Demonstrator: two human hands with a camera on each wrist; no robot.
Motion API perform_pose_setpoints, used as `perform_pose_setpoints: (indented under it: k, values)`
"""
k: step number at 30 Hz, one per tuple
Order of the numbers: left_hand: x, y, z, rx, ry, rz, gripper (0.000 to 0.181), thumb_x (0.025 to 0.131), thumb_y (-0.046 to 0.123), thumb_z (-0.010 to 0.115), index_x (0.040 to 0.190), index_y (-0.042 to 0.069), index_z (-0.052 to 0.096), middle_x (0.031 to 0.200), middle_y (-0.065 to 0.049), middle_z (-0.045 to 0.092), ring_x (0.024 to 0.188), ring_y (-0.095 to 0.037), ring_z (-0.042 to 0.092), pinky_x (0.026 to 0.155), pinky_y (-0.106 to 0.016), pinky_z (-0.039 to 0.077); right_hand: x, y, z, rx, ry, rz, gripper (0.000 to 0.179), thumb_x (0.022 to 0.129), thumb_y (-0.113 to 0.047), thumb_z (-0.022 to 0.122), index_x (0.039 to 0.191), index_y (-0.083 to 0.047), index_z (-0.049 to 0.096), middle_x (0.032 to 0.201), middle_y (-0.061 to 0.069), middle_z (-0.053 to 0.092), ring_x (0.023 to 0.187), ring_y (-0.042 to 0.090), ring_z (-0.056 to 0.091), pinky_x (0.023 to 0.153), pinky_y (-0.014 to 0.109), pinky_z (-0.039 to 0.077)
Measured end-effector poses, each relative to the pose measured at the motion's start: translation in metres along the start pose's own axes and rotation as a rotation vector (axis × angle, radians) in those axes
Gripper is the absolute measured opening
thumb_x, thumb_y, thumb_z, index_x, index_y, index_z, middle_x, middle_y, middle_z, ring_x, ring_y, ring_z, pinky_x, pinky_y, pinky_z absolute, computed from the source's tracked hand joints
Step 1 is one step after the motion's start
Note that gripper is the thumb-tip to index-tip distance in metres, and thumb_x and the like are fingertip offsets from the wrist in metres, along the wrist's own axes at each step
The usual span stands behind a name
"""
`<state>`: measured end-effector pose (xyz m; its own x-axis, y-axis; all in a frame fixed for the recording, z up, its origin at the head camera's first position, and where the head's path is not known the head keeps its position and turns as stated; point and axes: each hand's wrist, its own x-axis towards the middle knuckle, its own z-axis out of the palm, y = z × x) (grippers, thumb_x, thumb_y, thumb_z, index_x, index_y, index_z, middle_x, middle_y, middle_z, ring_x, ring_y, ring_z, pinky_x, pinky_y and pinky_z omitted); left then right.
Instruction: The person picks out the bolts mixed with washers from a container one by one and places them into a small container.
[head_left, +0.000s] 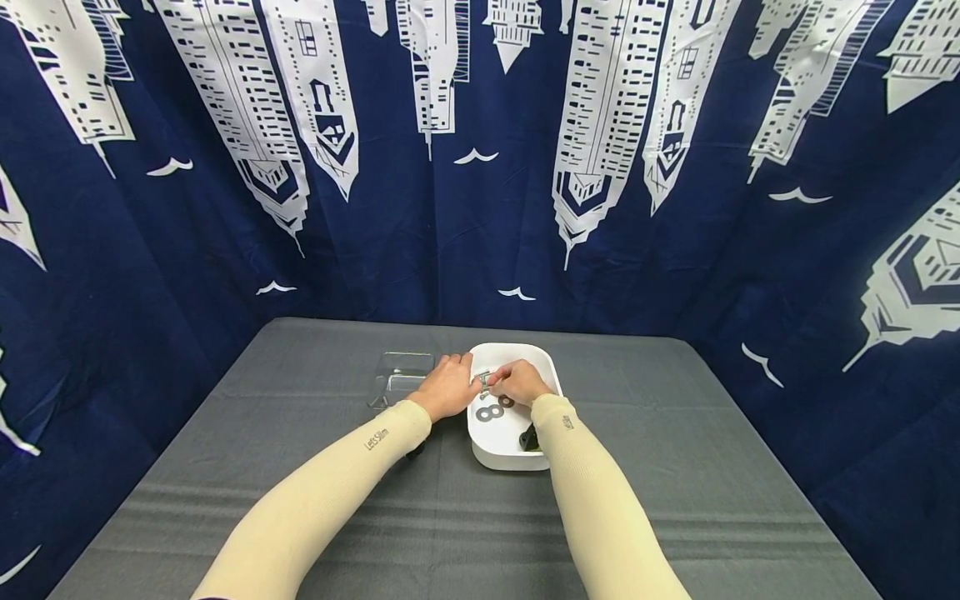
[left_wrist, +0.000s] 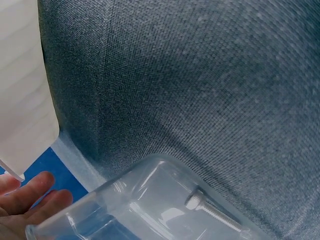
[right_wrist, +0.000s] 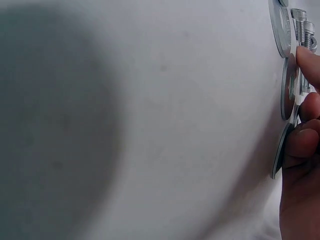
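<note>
My left hand rests at the left rim of a white bin, thumb over the edge and the other fingers loosely extended. My right hand reaches into the bin, its fingertips pinching a metal bolt among several bolts near the bin's left wall. Flat grey washers lie in a row just below those bolts. In the right wrist view, the washers show edge-on beside the fingers. A black object sits in the bin's near end, partly hidden by my right sleeve.
Left of the bin stand clear plastic containers, partly behind my left hand. One clear container has a bolt in it. A dark object shows under my left forearm. A dark blue curtain hangs behind the grey table.
</note>
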<state>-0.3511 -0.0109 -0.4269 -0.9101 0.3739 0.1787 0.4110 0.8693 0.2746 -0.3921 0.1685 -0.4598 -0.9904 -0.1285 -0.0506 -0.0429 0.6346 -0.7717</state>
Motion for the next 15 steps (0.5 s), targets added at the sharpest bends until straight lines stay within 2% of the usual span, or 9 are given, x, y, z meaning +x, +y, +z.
perform_pose_setpoints:
  k: [5,15]
  values:
    - [-0.0004,-0.0004,-0.0003,-0.004,0.005,-0.003,0.054,0.102,0.029,0.052,0.142,-0.006,0.046,0.128,-0.024,0.060,0.121,-0.038,0.055,0.106,-0.045,0.046,-0.0007,-0.0017,0.0008,-0.016,0.005,-0.018,0.006,0.080,-0.004,0.076,0.086,-0.004,0.077,0.063,-0.002,0.059,0.056,0.009,0.053,0.052,0.020,0.043]
    - [-0.0009,-0.0007,0.0009,0.014,0.009,0.013,0.054,0.102,0.028,0.051,0.143,-0.006,0.045,0.127,-0.025,0.060,0.119,-0.039,0.055,0.106,-0.045,0.046,-0.0016,-0.0064,-0.0007,-0.033,-0.043,-0.031,0.006,0.086,-0.001,0.071,0.090,0.001,0.074,0.064,-0.002,0.055,0.054,0.008,0.051,0.050,0.019,0.043]
